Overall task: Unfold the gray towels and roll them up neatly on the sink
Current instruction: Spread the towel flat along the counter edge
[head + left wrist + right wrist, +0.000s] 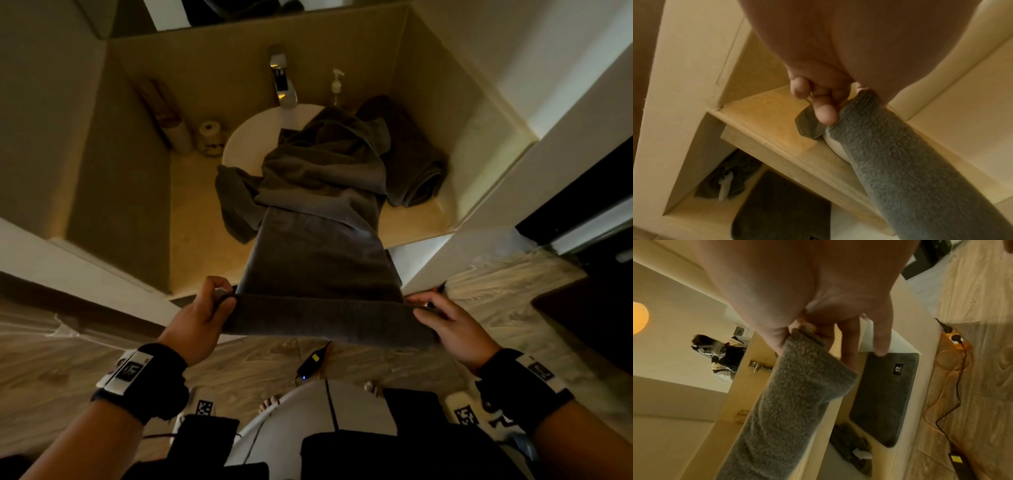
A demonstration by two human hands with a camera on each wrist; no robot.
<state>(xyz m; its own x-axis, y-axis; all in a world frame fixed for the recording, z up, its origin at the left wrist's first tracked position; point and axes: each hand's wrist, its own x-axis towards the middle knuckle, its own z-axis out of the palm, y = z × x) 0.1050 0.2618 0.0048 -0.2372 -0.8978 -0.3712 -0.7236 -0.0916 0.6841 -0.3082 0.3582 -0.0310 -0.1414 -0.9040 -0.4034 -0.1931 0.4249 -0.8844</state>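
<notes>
A gray towel (pixel 318 240) was stretched out from the white sink (pixel 246 137) over the front edge of the beige counter (pixel 191 219), with its far end left bunched up in a heap over the basin. The near end was held up at both corners: one corner was pinched by the left hand (pixel 202 318), fingers curled around it, and the other was gripped between thumb and fingers of the right hand (pixel 452 329), with a couple of fingers left sticking out straight in the right wrist view. A second towel, already rolled (pixel 418 171), was parked on the counter just right of the sink, near a pump bottle (pixel 337 85) and the faucet (pixel 282 82). As for labels, a small black tag with a white logo was spotted on the dark bath mat (pixel 885 395) under the counter, but it was way too tiny and blurry to be read. Square black-and-white marker tags were seen lower down in the head view, no readable text either.
</notes>
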